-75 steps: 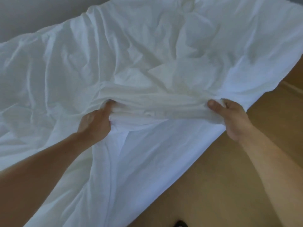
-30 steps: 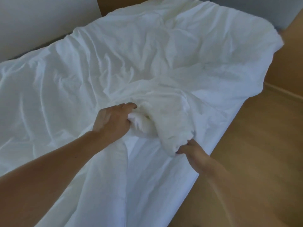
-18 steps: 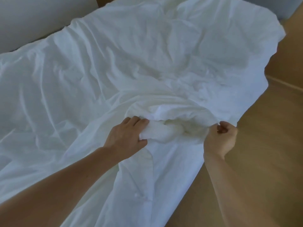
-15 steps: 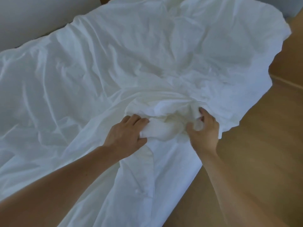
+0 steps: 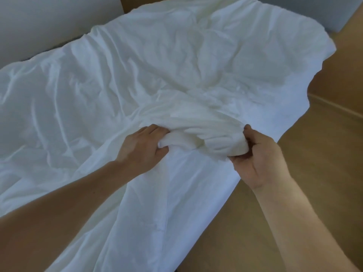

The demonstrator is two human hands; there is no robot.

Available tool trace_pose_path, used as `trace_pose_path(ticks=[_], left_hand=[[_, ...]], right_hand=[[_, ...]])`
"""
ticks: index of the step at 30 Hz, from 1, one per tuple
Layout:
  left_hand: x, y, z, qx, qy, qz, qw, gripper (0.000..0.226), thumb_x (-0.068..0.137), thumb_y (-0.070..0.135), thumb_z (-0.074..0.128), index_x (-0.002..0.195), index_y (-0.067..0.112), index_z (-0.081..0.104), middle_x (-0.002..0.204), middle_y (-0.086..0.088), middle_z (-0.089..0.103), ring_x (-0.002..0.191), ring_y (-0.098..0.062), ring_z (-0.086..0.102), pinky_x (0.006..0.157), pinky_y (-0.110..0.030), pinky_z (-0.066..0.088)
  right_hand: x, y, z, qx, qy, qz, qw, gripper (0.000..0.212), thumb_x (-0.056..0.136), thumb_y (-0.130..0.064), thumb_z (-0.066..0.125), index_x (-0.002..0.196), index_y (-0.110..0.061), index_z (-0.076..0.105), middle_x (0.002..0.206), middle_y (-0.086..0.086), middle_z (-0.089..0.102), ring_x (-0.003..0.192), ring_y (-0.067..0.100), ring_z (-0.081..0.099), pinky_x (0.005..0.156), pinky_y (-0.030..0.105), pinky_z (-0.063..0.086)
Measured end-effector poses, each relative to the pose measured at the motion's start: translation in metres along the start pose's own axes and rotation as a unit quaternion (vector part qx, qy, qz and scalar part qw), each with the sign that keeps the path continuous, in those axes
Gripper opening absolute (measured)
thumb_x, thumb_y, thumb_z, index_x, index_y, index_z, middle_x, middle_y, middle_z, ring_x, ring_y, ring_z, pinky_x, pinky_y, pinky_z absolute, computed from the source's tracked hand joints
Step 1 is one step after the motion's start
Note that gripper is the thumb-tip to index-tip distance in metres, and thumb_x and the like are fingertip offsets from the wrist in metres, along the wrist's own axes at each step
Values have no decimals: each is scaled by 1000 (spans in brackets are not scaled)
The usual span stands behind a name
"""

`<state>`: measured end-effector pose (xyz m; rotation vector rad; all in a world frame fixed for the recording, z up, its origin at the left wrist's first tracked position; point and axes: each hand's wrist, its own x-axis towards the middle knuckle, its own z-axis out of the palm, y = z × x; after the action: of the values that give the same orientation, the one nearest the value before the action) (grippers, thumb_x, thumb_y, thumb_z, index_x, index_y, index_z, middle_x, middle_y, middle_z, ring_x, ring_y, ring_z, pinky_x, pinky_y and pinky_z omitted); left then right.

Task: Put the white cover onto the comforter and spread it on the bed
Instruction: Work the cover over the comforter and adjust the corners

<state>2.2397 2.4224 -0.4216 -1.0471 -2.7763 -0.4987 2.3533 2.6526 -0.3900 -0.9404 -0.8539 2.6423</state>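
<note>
Head view | bed lay hidden under cover (image 5: 176,65); comforter not told apart | left hand (image 5: 141,148), right hand (image 5: 259,160) both gripped bunched cover | wood floor (image 5: 314,173), grey wall (image 5: 49,22)

Single head-worn camera, wide-angle. It looks forward and down from beside the bed (image 5: 206,203), close above both forearms. Floor (image 5: 314,183) at right.

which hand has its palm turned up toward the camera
The right hand: its palm shows, fingers curled under the bunch of white bedding. The left hand grips the same bunch from above, back of hand showing.
</note>
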Motion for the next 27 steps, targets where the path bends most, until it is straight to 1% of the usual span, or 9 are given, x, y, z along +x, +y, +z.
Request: trace_pose_path(ticks=[4,7,10,12,14,18,22,25,27], left_hand=[[-14,6,-10,25,37,-7,999,42,75,34,56,112,19,68,105,3,68,93,-27,65,63,-36,56],[-33,7,3,66,-55,-44,995,45,76,22,69,120,24,65,116,4,63,103,-27,59,66,-38,53],[-45,8,15,104,-122,-65,985,47,84,20,66,130,24,60,126,3,58,111,-26,54,75,-40,53],[-42,7,21,92,-81,-81,989,47,82,18,66,128,19,60,123,-1,60,108,-29,55,74,-44,54],[-36,10,27,84,-61,-94,990,55,82,20,64,136,20,52,124,-3,56,108,-29,53,74,-43,52],[-28,23,39,95,-106,-79,987,75,88,24,60,154,32,25,136,0,40,118,-27,44,78,-38,47],[-24,26,50,101,-129,-36,986,77,90,23,57,156,36,19,148,3,32,122,-26,42,87,-37,46],[-14,29,60,115,-164,-18,980,77,93,26,52,156,40,10,158,7,20,126,-26,40,91,-38,45],[-9,34,70,121,-196,-10,973,76,94,28,49,156,41,6,162,8,9,127,-27,38,92,-39,44]], right_hand=[[-31,0,-36,150,23,49,987,29,88,0,49,111,1,65,108,16,74,92,26,75,75,33,62],[-13,36,-88,104,206,44,972,26,98,-18,47,98,-17,74,111,19,68,89,24,68,78,33,59],[10,47,-117,-3,382,7,924,28,102,-23,46,124,-25,64,120,7,63,99,19,63,91,33,54],[17,41,-123,23,381,-59,922,26,98,-8,49,113,-26,62,104,-2,65,88,16,64,76,31,56],[27,39,-122,-34,366,-73,927,26,98,-5,47,112,-21,62,108,6,68,97,31,66,66,32,50],[42,66,-123,-254,327,-77,907,35,101,-12,46,135,-15,48,130,9,57,106,29,58,74,32,47],[22,92,-138,-448,298,-277,796,62,90,-18,62,146,-15,36,153,9,27,137,28,33,107,36,32],[12,116,-141,-589,222,-462,624,32,81,-23,62,110,-11,65,121,12,54,114,27,46,97,29,27],[18,132,-146,-666,122,-485,554,22,80,-25,60,95,-13,72,97,6,63,93,26,55,83,30,35]])
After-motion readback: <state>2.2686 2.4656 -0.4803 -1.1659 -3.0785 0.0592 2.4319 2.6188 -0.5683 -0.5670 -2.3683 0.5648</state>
